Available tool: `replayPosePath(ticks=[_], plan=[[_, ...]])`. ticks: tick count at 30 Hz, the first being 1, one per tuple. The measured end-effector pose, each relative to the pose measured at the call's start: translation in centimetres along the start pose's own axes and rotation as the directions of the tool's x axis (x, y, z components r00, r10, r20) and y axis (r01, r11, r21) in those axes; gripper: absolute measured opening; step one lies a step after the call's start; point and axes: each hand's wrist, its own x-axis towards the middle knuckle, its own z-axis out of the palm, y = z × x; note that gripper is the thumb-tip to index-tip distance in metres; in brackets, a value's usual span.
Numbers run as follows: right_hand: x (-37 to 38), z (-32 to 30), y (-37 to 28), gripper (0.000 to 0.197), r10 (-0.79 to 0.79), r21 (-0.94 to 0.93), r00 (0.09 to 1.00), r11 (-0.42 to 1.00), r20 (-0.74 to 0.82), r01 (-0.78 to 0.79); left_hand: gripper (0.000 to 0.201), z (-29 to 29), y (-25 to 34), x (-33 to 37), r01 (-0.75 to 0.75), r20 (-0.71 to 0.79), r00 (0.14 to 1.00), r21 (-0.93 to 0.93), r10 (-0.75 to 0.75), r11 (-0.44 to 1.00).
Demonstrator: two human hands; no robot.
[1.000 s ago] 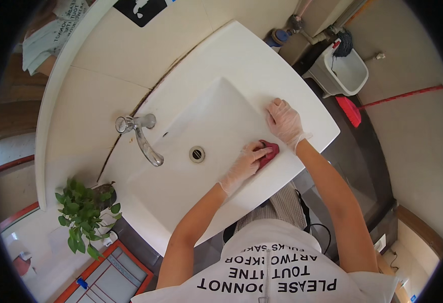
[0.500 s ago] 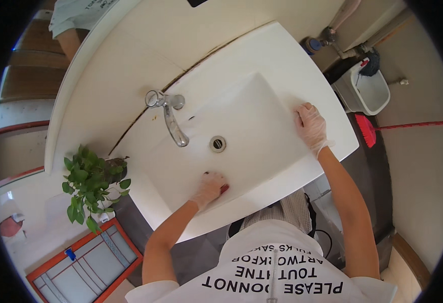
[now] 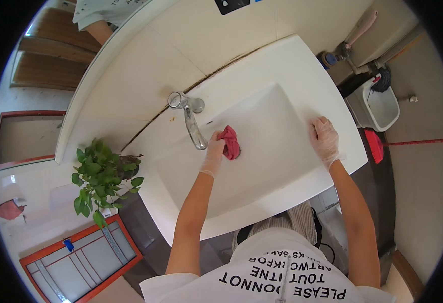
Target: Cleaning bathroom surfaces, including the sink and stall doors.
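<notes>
Both my hands wear thin clear gloves. In the basin of a white sink [image 3: 262, 187], my left hand [image 3: 214, 151] grips a crumpled pinkish-red cloth [image 3: 230, 142]. The cloth lies over the drain area and hides most of the drain. Just beyond my left hand, a chrome faucet [image 3: 193, 126] arches over the basin from the back rim. My right hand [image 3: 325, 136] rests on the sink's right rim with its fingers curled in. Whether anything is inside those fingers is hidden.
A leafy green potted plant [image 3: 100, 177] stands at the sink's left corner. To the right are a white bucket [image 3: 378, 106] and a red broom [image 3: 375, 146] on the floor. A mirror [image 3: 54, 55] rises at the back left. An orange-framed door [image 3: 82, 257] is at lower left.
My left hand has moved from the near left of the basin up to the drain, bringing the cloth into view. My right hand stays on the rim. The whole view has shifted slightly.
</notes>
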Motion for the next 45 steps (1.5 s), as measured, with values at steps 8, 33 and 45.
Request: replayPosePath(ticks=[8,33,45], plan=[[0.5,0.2,-0.5,0.010,-0.031,-0.027,1.000,0.999,0.000,0.031,0.029,-4.2,-1.6,-0.1,-0.022,0.045,0.998,-0.534,0.054,0.845],[2.3,17.4,-19.0,0.041,-0.350,0.456,0.461,-0.103,0.815,-0.884,0.023,-4.2,2.2,-5.8,-0.198,-0.161,0.971,-0.130,0.176,0.971],[4.9,15.6,-18.8,0.046,0.069,0.724,0.749,0.211,0.659,-0.656,0.025,-0.7,-0.2,-1.1,-0.110,0.026,0.990,-0.479,0.140,0.871]])
